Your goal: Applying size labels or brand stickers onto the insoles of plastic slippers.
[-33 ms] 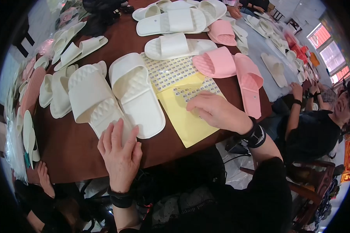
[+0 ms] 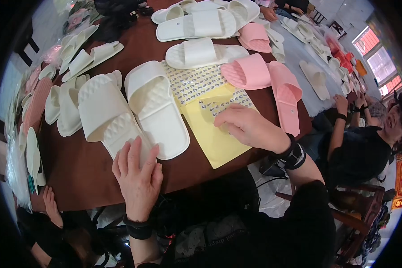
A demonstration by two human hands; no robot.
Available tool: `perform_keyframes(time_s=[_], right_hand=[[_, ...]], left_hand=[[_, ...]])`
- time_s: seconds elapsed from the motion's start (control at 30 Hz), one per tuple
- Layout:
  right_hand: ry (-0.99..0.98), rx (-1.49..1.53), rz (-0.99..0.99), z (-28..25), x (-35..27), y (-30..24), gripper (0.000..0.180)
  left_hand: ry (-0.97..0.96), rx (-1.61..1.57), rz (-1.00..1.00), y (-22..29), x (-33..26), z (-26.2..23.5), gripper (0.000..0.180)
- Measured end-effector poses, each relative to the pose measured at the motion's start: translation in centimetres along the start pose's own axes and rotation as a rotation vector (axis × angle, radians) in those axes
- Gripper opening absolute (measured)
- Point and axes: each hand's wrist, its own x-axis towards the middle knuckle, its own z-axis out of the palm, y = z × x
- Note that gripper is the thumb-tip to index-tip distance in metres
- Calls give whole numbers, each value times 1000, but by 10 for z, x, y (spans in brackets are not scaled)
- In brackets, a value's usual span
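Observation:
My left hand (image 2: 137, 178) lies with fingers apart on the heel end of a white slipper (image 2: 103, 107). Beside it, a second white slipper (image 2: 165, 127) points the same way, its toe toward the far side. To the right, my right hand (image 2: 250, 127) is over a yellow-backed sticker sheet (image 2: 214, 147), thumb and forefinger drawn together at its printed stickers. Whatever sits between those fingertips is too small to make out. Another sticker sheet (image 2: 194, 82) lies partly under the first, just past it.
Pink slippers (image 2: 286, 96) lie right of the sheets, and a white slipper (image 2: 205, 53) behind them. More white slippers (image 2: 196, 24) are piled at the far edge; others line the left side. A co-worker (image 2: 357, 147) sits at the right; another person's hand (image 2: 53, 207) shows lower left.

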Motion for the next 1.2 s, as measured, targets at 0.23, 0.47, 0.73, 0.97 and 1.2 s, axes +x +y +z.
perform_keyframes(time_s=[0.23, 0.47, 0.73, 0.97, 1.2], right_hand=[[140, 86, 70, -8, -10, -1, 15], [127, 65, 136, -9, -24, -3, 14], [123, 44, 149, -1, -29, -11, 16], [180, -13, 132, -8, -24, -15, 18], [618, -25, 98, -73, 11, -35, 46]], left_hand=[[-8, 7, -9, 1, -2, -1, 44], [-16, 20, 4, -1, -1, 0, 39], [-16, 6, -8, -2, -2, 0, 40], [6, -22, 7, -2, -1, 1, 45], [32, -46, -7, -4, -2, 3, 43]])
